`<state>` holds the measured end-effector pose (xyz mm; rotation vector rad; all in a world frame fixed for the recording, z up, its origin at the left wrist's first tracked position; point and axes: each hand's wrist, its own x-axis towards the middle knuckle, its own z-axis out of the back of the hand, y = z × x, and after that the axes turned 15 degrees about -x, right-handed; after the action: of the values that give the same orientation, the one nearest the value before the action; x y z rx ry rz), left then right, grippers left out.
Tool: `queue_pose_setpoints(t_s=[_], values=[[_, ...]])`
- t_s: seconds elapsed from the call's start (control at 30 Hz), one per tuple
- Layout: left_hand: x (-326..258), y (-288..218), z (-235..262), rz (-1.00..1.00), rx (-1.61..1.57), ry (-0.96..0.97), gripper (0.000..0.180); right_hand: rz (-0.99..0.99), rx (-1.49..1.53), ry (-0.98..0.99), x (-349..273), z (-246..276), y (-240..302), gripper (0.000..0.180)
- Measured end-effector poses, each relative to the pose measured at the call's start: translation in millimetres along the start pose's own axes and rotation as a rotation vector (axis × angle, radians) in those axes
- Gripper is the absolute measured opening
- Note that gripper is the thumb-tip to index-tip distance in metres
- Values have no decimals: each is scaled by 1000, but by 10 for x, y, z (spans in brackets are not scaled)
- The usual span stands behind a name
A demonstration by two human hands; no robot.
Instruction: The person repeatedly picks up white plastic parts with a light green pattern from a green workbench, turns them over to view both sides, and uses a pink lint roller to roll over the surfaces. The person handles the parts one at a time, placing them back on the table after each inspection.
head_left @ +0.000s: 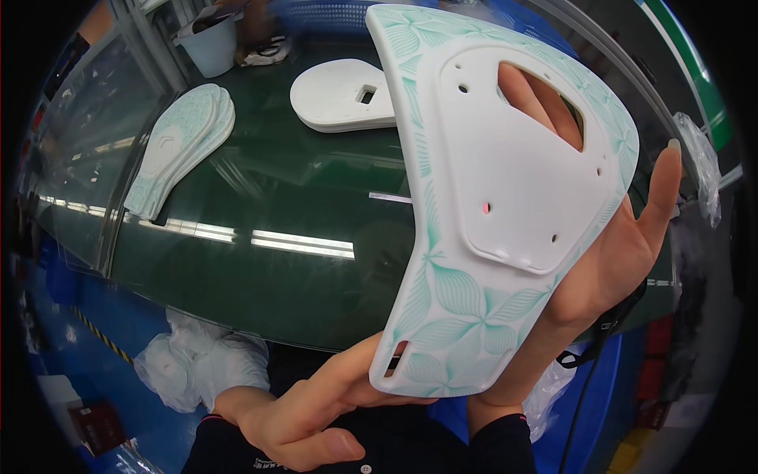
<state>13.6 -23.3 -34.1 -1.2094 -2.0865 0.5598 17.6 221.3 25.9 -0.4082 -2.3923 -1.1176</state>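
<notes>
A large white plastic panel [505, 197] with a green leaf pattern is held up at a tilt in front of me. It has a wide rounded top with a big cut-out, several small holes and a slot near its narrow lower end. My right hand [612, 261] supports it from behind; two fingers show through the cut-out and another digit sticks out past the right edge. At the lower end, my left hand [316, 411] has its fingers tucked behind the panel, with the thumb stretched out free. The panel hides much of both hands' fingers.
On the dark green glossy table [316, 205] lie a stack of patterned paddle-shaped pieces [185, 142] and white rounded pieces [339, 95], partly behind the panel. A light blue bin [212, 46] stands at the back. Plastic-wrapped parts [205, 359] sit below the table's near edge.
</notes>
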Motion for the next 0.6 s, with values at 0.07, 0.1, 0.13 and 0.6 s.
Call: queue_pose_setpoints(t_s=[0.07,0.1,0.13,0.6], values=[[-38,-35,5,25,49,-43,69,-49,-116,-145,-3,-152,110,78],[24,-39,-17,16,-44,-42,65,-63,-163,-193,0,-210,119,75],[163,-30,-31,9,-141,-41,61,-48,-189,-203,2,-226,63,75],[325,-155,-160,166,183,-130,50,21,-121,-337,17,-335,-27,51]])
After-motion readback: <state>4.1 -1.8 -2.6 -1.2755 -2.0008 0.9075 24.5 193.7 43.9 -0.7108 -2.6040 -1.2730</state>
